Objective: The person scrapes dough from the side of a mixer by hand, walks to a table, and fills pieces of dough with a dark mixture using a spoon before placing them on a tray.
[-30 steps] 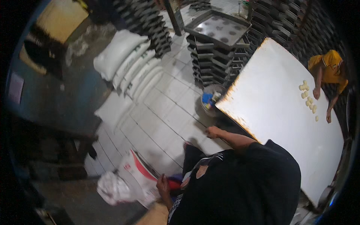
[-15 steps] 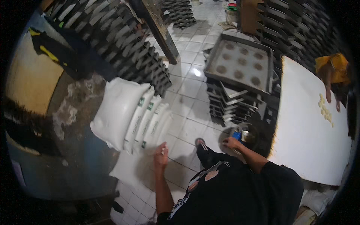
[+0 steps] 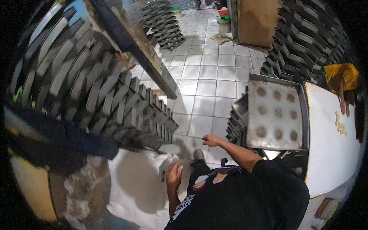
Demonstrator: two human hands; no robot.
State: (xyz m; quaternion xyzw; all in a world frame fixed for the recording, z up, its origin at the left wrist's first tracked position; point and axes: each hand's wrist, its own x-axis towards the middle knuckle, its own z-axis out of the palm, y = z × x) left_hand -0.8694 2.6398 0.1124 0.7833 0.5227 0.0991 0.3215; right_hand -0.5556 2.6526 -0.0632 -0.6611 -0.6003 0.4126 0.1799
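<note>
My left hand (image 3: 174, 177) hangs just beside the stack of white sacks (image 3: 132, 180), its fingers loosely bent and apart, with nothing seen in it. In front of my body, over the tiled floor (image 3: 201, 103), my right hand (image 3: 211, 140) is held out with loosely extended fingers and no object in it. Right of that hand lies a metal baking tray (image 3: 270, 119) with rows of dark round marks, on top of a stack of trays. My foot (image 3: 198, 154) shows on the tiles below the hands.
Tall stacks of crisscrossed metal trays stand at the left (image 3: 88, 76) and far right (image 3: 306, 34). A wooden post (image 3: 153, 69) leans between. At a white table (image 3: 326, 153), another person's hands (image 3: 345, 105) are near small dough pieces (image 3: 340, 124). Lidded buckets (image 3: 224, 23) stand far ahead.
I have moved forward: the sacks and tray now lie nearer. My right hand has come away from beside the container under the tray stack and swung left over the floor.
</note>
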